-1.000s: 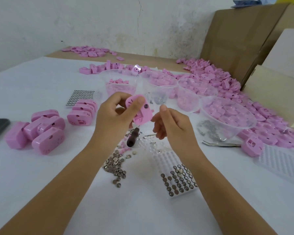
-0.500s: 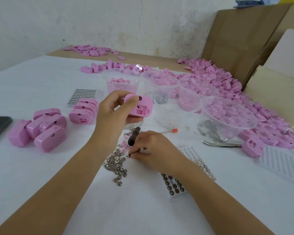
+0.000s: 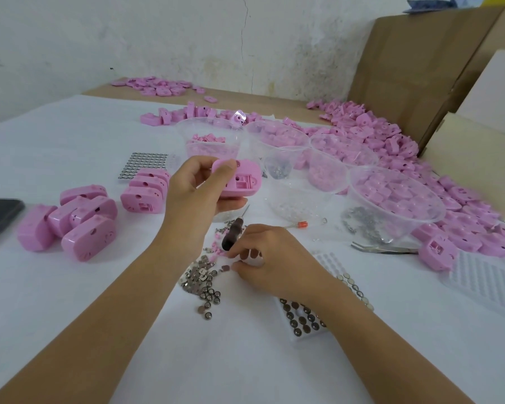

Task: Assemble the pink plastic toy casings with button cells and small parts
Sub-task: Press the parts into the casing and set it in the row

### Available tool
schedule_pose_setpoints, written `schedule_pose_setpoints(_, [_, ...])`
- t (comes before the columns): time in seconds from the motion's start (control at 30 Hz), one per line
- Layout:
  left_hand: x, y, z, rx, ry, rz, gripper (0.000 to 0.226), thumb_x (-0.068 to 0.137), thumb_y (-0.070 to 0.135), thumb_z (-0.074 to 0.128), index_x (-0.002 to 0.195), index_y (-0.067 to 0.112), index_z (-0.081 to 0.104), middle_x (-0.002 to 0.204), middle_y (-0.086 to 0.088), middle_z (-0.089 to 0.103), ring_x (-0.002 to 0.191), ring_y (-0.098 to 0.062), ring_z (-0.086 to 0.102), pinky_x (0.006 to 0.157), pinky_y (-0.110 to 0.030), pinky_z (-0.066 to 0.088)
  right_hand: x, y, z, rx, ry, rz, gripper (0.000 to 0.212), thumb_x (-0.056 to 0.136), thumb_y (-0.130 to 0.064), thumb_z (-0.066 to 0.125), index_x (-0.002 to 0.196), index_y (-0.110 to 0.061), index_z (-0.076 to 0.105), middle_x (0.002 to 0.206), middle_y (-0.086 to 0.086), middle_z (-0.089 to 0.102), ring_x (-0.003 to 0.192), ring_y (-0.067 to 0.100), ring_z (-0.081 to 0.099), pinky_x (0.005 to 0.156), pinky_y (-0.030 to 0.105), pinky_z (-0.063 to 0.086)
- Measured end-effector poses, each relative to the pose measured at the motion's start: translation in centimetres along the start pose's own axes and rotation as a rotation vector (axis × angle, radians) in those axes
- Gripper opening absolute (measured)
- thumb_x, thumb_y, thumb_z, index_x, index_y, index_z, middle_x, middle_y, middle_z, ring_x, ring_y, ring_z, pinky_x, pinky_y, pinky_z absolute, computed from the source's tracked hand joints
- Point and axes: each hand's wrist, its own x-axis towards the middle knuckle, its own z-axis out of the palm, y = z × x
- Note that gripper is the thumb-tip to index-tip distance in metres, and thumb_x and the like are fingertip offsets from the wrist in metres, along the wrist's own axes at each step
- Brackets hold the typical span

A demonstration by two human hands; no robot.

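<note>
Facing near, casing (image 3: pixel 241 179), long axis left-right.

Open tablecloth (image 3: pixel 216 368) lies nearest; plastic bowls (image 3: pixel 362 199) and pink casings (image 3: pixel 385 135) crowd beyond.

White table (image 3: pixel 70 301): pink casings (image 3: pixel 79 220), button cells (image 3: pixel 209 295), clear bowls (image 3: pixel 292 205).

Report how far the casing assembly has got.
Looks done: a cluster of closed pink casings lies at the left. In hand: the left hand holds one casing, while the right hand reaches among small parts beside loose button cells. Left: a heap of pink casing parts at the right.
</note>
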Motion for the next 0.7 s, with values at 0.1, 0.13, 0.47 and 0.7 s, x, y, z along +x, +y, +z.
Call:
schedule_pose_setpoints(0.1, [0.0,0.0,-0.1,-0.009,0.004,0.007,0.008,0.087,0.015,0.063,0.08,0.015,0.06,0.083,-0.004,0.067,0.063,-0.022,0.069,0.054,-0.021,0.054,0.0,0.3,-0.2,-0.039,0.016,0.013,0.017,0.084,-0.015,0.064,0.098,-0.015,0.074,0.091,0.001,0.063,0.085,0.014,0.056,0.075,0.028,0.044])
schedule_pose_setpoints(0.13, [-0.1,0.1,-0.1,-0.009,0.009,0.017,0.008,0.087,0.016,0.063,0.081,0.015,0.06,0.082,-0.004,0.067,0.063,-0.021,0.069,0.054,-0.021,0.054,0.0,0.3,-0.1,-0.016,0.035,-0.008,0.014,0.084,-0.015,0.065,0.095,-0.014,0.074,0.089,0.001,0.063,0.083,0.013,0.056,0.074,0.028,0.045])
schedule_pose_setpoints(0.47, [0.0,0.4,0.1,-0.002,0.035,0.028,0.017,0.092,0.026,0.057,0.08,0.015,0.059,0.07,0.003,0.07,0.057,-0.018,0.067,0.049,-0.018,0.051,0.1,-0.9,1.5,0.046,0.015,-0.123,0.014,0.083,-0.024,0.07,0.095,-0.022,0.076,0.084,-0.007,0.053,0.086,0.008,0.046,0.078,0.03,0.044])
schedule_pose_setpoints(0.7, [-0.1,0.5,0.1,-0.007,0.048,0.036,0.018,0.093,0.025,0.056,0.08,0.014,0.058,0.069,0.002,0.069,0.055,-0.017,0.066,0.048,-0.018,0.05,0.1,-0.6,1.0,0.032,0.061,-0.078,0.008,0.08,-0.016,0.068,0.085,-0.017,0.075,0.085,-0.005,0.061,0.083,0.008,0.052,0.075,0.03,0.046])
